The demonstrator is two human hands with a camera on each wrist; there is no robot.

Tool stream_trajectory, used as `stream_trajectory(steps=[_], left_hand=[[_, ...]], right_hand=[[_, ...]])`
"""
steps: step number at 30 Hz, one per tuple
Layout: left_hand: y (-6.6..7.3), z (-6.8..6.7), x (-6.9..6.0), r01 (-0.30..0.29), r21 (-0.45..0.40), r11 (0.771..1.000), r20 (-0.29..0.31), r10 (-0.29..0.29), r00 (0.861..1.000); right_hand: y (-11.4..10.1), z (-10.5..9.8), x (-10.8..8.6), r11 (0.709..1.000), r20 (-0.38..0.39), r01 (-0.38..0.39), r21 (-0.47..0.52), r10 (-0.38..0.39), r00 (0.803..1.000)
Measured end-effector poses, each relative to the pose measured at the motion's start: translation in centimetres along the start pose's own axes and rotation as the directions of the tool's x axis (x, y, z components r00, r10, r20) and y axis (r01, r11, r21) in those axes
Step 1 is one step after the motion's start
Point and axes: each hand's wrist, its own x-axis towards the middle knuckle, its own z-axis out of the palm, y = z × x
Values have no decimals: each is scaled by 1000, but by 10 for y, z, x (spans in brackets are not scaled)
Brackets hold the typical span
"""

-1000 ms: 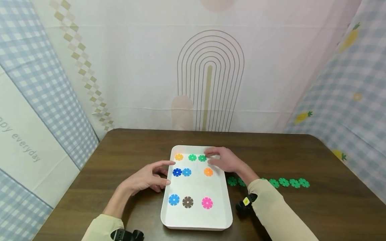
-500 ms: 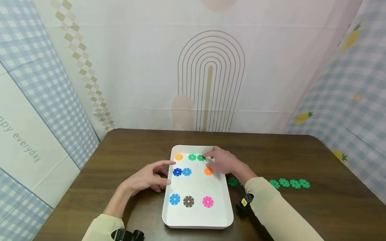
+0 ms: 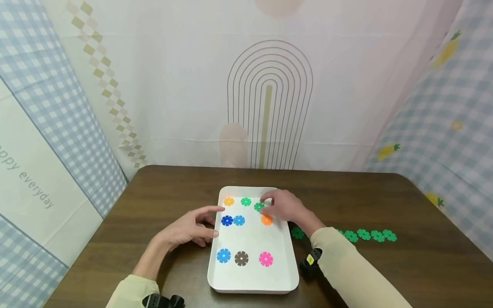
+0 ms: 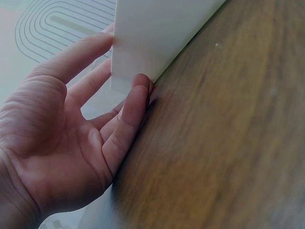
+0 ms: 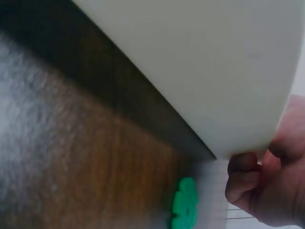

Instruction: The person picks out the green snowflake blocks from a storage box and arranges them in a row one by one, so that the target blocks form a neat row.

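A white tray (image 3: 254, 278) lies on the brown table, with several notched, flower-shaped plastic discs inside. My right hand (image 3: 286, 205) reaches over its far right part and pinches a green flower disc (image 3: 259, 206) between thumb and index finger. Another green disc (image 3: 245, 201) lies to its left, and an orange disc (image 3: 266, 220) sits just below the hand. My left hand (image 3: 188, 226) touches the tray's left side, its fingers loosely spread against the wall (image 4: 147, 43). In the right wrist view the tray wall (image 5: 214, 71) hides the discs inside.
A row of green discs (image 3: 363, 234) lies on the table (image 3: 346, 273) right of the tray, partly covered by my right forearm. Inside the tray are also yellow (image 3: 229, 201), dark blue (image 3: 227, 220), light blue (image 3: 223, 256), brown (image 3: 241, 258) and pink (image 3: 265, 259) discs.
My right index finger touched the green disc and shifted it slightly left; now the disc is nearer me, between finger and thumb. The left hand stays at the tray.
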Motion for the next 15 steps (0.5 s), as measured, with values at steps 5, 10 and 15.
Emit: stream_trajectory(steps=[5,10,15], left_hand=[[4,-1,1,-3,7,1000,-1,3,1000],[3,0,1,0,3,1000,-4,0,1000],[1,1,-1,0,-1,1000,-2,0,1000]], right_hand=[[-2,-3,0,1000,-9,-23,11,23,1000],[-3,-5,-1,999,39,-8,48,6,999],[-6,-4,0,1000,61,-19,18,18,998]])
